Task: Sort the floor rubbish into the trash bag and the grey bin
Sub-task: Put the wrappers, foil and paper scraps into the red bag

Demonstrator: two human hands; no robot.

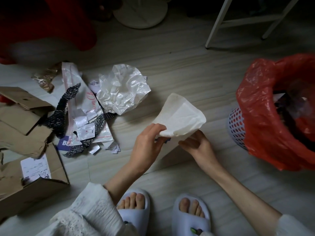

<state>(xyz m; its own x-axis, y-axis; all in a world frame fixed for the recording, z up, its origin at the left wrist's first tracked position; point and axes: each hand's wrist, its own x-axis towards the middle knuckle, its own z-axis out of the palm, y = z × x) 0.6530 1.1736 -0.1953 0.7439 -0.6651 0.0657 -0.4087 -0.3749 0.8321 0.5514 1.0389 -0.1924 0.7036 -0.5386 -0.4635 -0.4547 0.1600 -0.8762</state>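
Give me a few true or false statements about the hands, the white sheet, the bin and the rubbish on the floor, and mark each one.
1. The left hand pinches the white sheet. True.
2. The right hand holds a cardboard box. False: it is at the sheet's lower edge.
3. A red bag lines the perforated bin. True.
4. The bin is empty. False: rubbish lies inside.
5. The crumpled white plastic lies on the floor. True.

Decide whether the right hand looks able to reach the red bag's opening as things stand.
Probably yes. The right hand sits just beside the red bag, with only bare floor between them. It is under the white wrapper that the left hand pinches.
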